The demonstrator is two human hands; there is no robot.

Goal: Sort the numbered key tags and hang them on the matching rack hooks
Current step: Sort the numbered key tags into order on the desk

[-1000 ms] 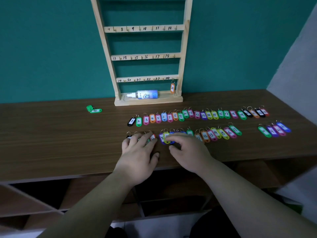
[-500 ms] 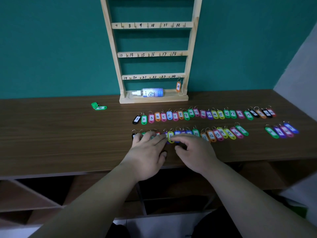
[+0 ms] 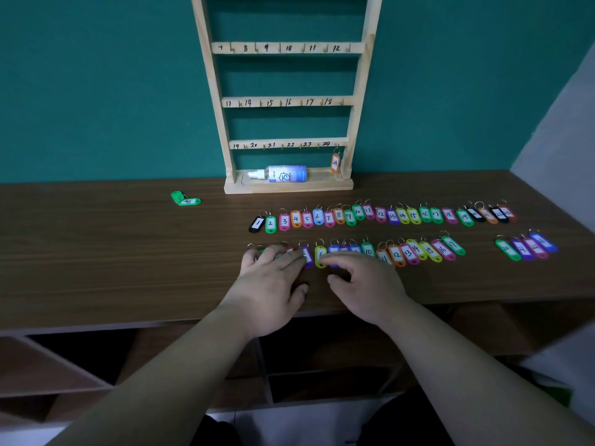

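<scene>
The rack carries handwritten rail numbers 7 to 12, 14 to 18 and 19 to 24, an orange tag hanging from it reads 24, the spray bottle shows 75, and on the tabletop the far row of tags reads 1 to 19 before blurring, the near row 10 to 17.

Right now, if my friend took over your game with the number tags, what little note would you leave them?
Left hand: open, fingers flat on the left end of the near row of tags.
Right hand: open, fingertips touching the yellow tag in that row.
The far row of tags runs up from 1 on the table. Four more tags lie at the right and two green tags at the left.
Done: only the orange tag 24 hangs on the rack, under 24.
Left: hang all the others.
</scene>
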